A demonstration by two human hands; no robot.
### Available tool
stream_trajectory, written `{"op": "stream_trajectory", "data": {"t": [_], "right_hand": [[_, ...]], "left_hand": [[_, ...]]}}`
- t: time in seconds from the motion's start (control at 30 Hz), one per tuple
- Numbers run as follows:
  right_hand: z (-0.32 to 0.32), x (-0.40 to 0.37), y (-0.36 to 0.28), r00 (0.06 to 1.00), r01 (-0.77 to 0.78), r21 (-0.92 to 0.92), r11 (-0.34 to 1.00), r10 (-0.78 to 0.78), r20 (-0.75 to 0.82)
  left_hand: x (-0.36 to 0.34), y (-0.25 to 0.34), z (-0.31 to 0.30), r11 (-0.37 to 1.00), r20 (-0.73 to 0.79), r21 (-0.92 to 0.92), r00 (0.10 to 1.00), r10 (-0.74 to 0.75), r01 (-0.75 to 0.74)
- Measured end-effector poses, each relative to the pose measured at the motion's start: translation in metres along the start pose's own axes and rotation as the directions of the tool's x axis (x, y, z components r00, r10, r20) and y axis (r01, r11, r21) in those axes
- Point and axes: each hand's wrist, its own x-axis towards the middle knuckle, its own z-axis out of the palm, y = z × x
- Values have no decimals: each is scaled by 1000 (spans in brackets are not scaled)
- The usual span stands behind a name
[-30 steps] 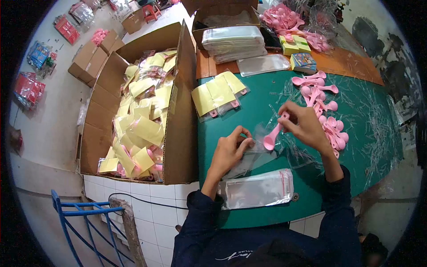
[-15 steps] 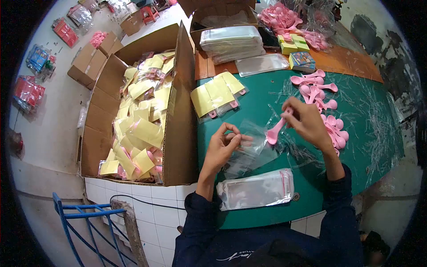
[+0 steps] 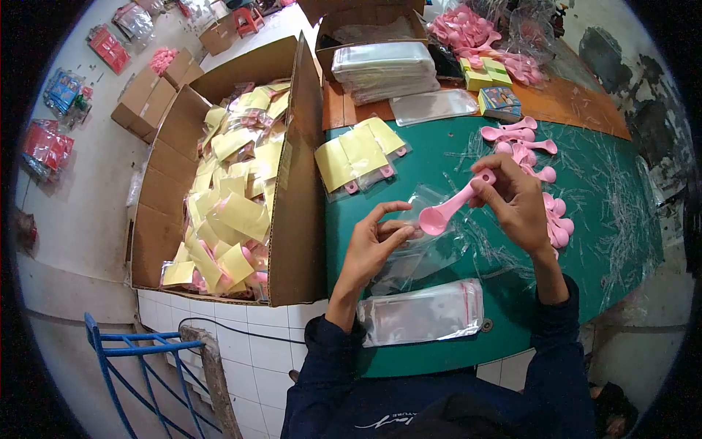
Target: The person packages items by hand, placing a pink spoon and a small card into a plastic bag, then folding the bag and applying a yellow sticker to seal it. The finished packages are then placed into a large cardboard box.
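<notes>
My right hand (image 3: 514, 201) pinches a pink spoon (image 3: 446, 211) by its handle end; the bowl points left toward my left hand (image 3: 376, 245). Between thumb and fingers, my left hand grips a clear plastic bag (image 3: 428, 245), with the spoon's bowl just over it. A stack of clear bags (image 3: 423, 313) lies at the near table edge. Several pink spoons (image 3: 557, 223) are piled to the right of my right hand. Packets with yellow cards (image 3: 355, 159) rest on the green table beyond my left hand.
A large cardboard box (image 3: 287, 190) full of yellow-card packets stands left of the green table (image 3: 431, 360). At the back are another bag stack (image 3: 384, 72), small yellow boxes (image 3: 485, 75) and more pink spoons (image 3: 462, 31). A blue metal frame (image 3: 150, 351) stands at lower left.
The spoon has moved slightly left and now lies more slanted, its bowl nearer my left fingers. My right hand has shifted a little right and down. The bag has changed shape.
</notes>
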Motion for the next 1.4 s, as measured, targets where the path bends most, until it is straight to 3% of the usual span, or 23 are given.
{"op": "stream_trajectory", "data": {"t": [0.27,0.37,0.47,0.53,0.63,0.73,0.77,0.8,0.83,0.87,0.9,0.93,1.0,1.07,1.17,1.23,1.3,1.4], "right_hand": [[10,-4,2,991,62,-78,995,-52,122],[11,-5,2,990,89,-73,993,-81,113],[14,-8,-3,994,79,-24,997,-76,84],[14,-11,-7,992,89,-58,994,-83,97],[15,-9,2,897,319,-51,946,-284,340],[20,-4,1,772,399,91,912,-388,504],[3,13,9,739,331,172,928,-368,564],[-9,40,28,796,250,289,924,-367,482],[-32,71,34,865,288,77,955,-294,407],[-53,102,64,973,231,-304,924,-209,102],[-85,136,94,986,154,-608,779,-159,47],[-124,172,153,961,160,-759,630,-274,-25],[-165,205,207,962,-43,-826,562,-200,-186],[-177,209,239,952,-98,-869,484,-209,-224],[-164,202,205,924,-382,-833,400,141,-356],[-161,203,215,884,-381,-849,367,-122,-450],[-161,204,223,759,-339,-890,305,-471,-451],[-173,199,217,874,-166,-801,576,-290,-390]], "left_hand": [[-1,-1,10,993,157,-120,987,19,0],[-3,5,22,983,81,-120,985,152,-142],[-3,0,14,998,164,45,986,38,-46],[-6,0,14,996,209,48,976,70,-82],[-10,5,17,994,167,-44,980,103,-97],[-14,10,18,976,113,-72,971,211,-204],[-16,11,20,964,88,-110,963,254,-244],[-17,12,21,947,57,-149,953,296,-285],[-15,5,15,931,110,-165,932,345,-325],[-16,5,14,927,114,-163,927,357,-337],[-16,6,15,923,120,-160,921,371,-351],[-15,7,15,916,128,-156,912,389,-368],[-14,4,13,940,131,-122,934,333,-318],[-14,5,13,947,134,-110,939,316,-302],[-13,8,12,950,109,-76,945,310,-303],[-11,2,10,949,109,-97,945,308,-298],[-12,5,11,956,99,-95,953,285,-276],[-12,8,13,972,89,-104,971,221,-212]]}}
